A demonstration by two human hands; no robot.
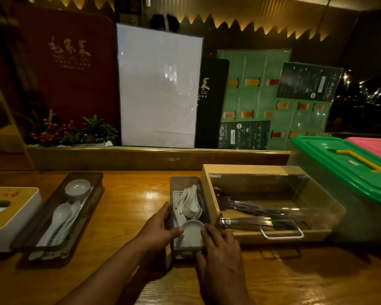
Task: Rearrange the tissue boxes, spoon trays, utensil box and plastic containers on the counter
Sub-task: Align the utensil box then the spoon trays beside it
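A narrow dark spoon tray [185,183] with white spoons and a small white dish lies in the middle of the wooden counter, right beside the wooden utensil box [209,194]. My left hand [161,230] grips the tray's left wall, thumb over the rim. My right hand [220,256] holds its near right corner. A second spoon tray [59,216] lies slanted at the left, next to a white tissue box [9,216]. The utensil box has a clear lid, and metal utensils show inside. A green-lidded plastic container [343,161] stands at the right, with a pink-lidded one [374,144] behind it.
Behind the counter [130,205] runs a raised ledge [141,159] with menus, a white board [158,84] and a small plant with red berries [70,130]. Bare counter shows between the two trays and along the front.
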